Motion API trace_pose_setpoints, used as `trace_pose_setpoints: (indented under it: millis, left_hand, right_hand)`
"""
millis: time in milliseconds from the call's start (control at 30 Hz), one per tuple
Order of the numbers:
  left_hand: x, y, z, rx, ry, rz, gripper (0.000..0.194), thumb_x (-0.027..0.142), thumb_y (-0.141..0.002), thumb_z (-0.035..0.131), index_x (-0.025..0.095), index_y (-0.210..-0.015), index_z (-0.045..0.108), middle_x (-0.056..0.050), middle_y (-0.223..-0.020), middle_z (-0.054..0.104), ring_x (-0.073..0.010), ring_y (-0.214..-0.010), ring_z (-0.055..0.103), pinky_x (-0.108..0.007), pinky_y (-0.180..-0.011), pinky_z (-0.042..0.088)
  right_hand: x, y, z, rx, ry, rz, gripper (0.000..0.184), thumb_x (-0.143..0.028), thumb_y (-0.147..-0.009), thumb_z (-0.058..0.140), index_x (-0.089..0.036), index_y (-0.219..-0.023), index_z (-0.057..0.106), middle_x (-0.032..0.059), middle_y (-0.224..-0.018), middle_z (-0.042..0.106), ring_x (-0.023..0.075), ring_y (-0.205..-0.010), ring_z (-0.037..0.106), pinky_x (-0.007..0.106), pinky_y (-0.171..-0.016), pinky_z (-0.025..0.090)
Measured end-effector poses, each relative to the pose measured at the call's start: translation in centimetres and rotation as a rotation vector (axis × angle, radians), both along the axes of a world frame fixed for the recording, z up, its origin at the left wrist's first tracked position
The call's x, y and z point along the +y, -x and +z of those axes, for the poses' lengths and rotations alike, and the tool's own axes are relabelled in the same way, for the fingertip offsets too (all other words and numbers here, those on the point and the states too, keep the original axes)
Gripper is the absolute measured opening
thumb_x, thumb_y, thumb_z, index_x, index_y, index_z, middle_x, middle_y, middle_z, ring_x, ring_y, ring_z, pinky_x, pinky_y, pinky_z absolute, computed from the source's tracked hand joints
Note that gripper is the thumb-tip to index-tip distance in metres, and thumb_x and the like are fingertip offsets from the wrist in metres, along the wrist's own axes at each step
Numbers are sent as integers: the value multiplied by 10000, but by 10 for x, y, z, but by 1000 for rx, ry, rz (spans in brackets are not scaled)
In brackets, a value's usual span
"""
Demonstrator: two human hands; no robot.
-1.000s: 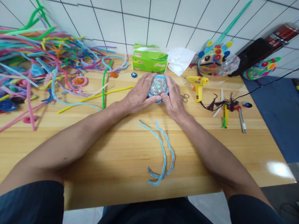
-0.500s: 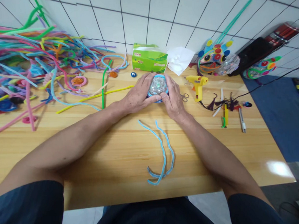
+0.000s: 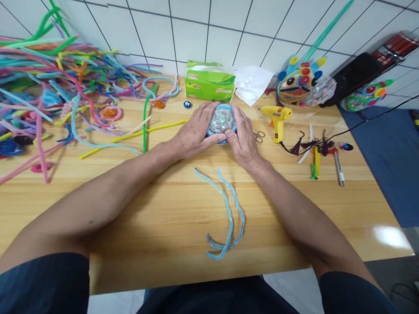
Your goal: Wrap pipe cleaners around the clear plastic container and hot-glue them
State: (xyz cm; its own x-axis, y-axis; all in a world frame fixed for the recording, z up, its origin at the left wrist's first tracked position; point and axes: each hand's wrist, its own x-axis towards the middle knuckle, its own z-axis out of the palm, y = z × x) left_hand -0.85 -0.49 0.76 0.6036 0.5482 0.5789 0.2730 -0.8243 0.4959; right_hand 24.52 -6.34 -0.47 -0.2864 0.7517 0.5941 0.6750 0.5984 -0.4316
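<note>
Between my two hands is a round, clear, sparkly piece with a light-blue rim [image 3: 221, 119], standing on the wooden table. My left hand [image 3: 197, 132] wraps its left side, thumb along the front edge. On the other side my right hand [image 3: 242, 135] presses against it, with the thumb at the front too. The two thumbs almost meet. What the piece is made of beneath the rim is mostly covered by my fingers. Closer to me, two bent light-blue pipe cleaners [image 3: 229, 212] lie crossing near their lower ends.
A heap of coloured pipe cleaners [image 3: 51, 85] spreads over the left. Behind my hands stand a green tissue pack [image 3: 209, 84] and white paper [image 3: 251, 84]. To the right are a yellow glue gun [image 3: 278, 120], small scissors [image 3: 259, 136], a utility knife [image 3: 339, 169] and a decorated figure [image 3: 298, 79].
</note>
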Motion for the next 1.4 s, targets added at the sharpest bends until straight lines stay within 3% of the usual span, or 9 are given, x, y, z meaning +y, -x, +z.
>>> trace_pose_setpoints:
  millis: [367,567,767,967,1400]
  left_hand:
    - [2,3,-3,4,-14,-12,1094,935,-1110,606,147,-1846,425,-308,-1845,551,-478,-1759,532,-679,-1519,417]
    - [2,2,-3,12,2,4,1086,951,-1100,601,182,-1847,427,-296,-1845,557,-475,-1761,533,-697,-1512,427]
    - [3,3,-5,7,-10,1,1077,932,-1107,619,178,-1848,414,-306,-1857,538,-474,-1761,533,-709,-1508,428]
    - [3,2,-6,-2,-7,2,1078,943,-1101,620,191,-1847,419,-300,-1855,543,-472,-1762,533,-707,-1511,428]
    - [2,4,-1,44,-8,3,1085,937,-1111,598,165,-1851,413,-309,-1859,536,-474,-1774,518,-710,-1509,426]
  right_hand:
    - [1,-2,-3,-13,-40,34,790,-709,-1261,323,-324,-1948,253,161,-1947,513,394,-1792,528,739,-1496,427]
    - [1,-3,-4,7,-42,40,770,-696,-1264,354,-354,-1948,260,140,-1946,518,398,-1798,523,745,-1508,412]
    - [3,-4,-6,31,-74,78,757,-649,-1269,406,-397,-1960,226,111,-1966,489,399,-1790,525,727,-1485,460]
    - [1,-3,-3,70,16,63,781,-726,-1244,394,-364,-1932,316,123,-1949,515,415,-1806,508,759,-1529,371]
    - [0,-4,-2,3,12,37,808,-743,-1243,343,-347,-1945,278,139,-1956,503,411,-1811,502,768,-1520,378]
